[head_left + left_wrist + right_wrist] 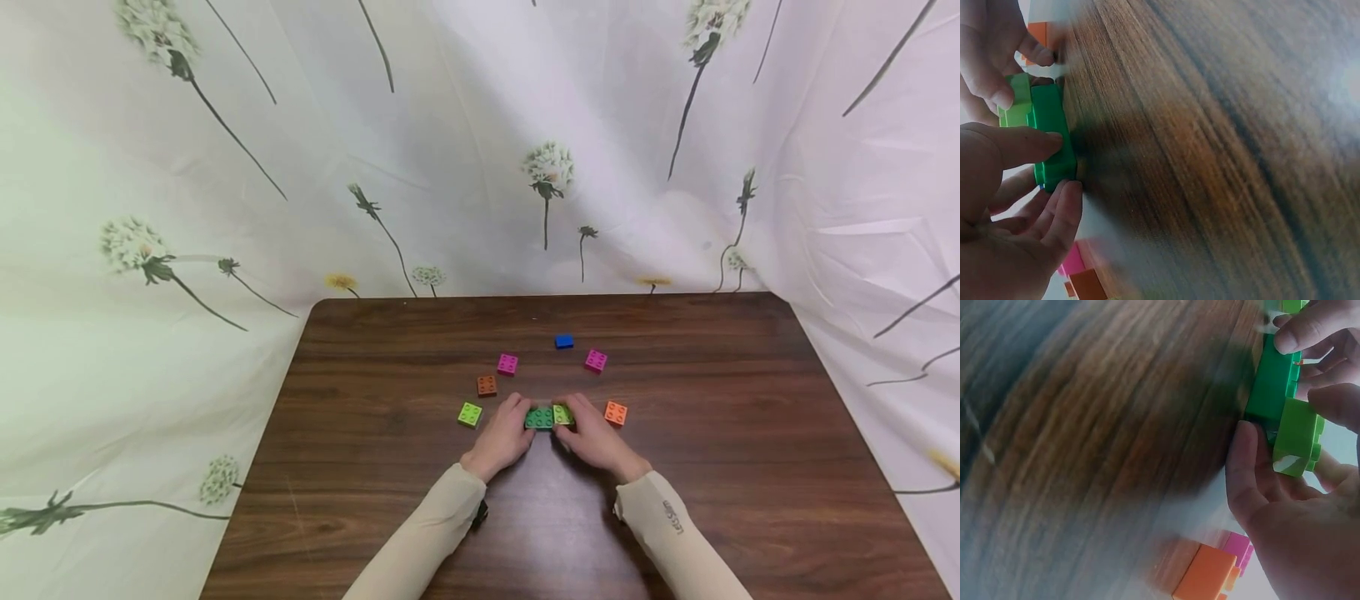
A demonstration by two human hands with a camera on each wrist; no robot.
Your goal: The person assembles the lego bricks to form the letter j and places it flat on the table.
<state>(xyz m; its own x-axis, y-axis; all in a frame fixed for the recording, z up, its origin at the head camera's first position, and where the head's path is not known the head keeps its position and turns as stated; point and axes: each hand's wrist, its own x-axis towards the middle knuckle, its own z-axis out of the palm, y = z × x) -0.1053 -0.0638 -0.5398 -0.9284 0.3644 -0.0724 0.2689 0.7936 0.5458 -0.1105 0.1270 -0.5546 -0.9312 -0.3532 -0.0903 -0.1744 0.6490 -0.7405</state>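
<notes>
A dark green toy building brick [538, 419] lies between the two hands near the middle of the table. My left hand [502, 437] grips its left end, the thumb along its near side and the fingers round the end, as the left wrist view shows. On the right end of the dark green brick sits a light green brick [1294, 432], one layer higher and sticking out past that end. My right hand [598, 439] holds this light green brick between thumb and fingers, with fingertips reaching down by the dark green brick's end.
Left of the hands lie another light green brick [470, 415] and a brown brick [487, 385]. Beyond them are a magenta brick [507, 364], a blue brick [564, 342] and a second magenta brick [596, 360]. An orange brick [616, 412] lies beside the right hand on the wooden table [375, 400].
</notes>
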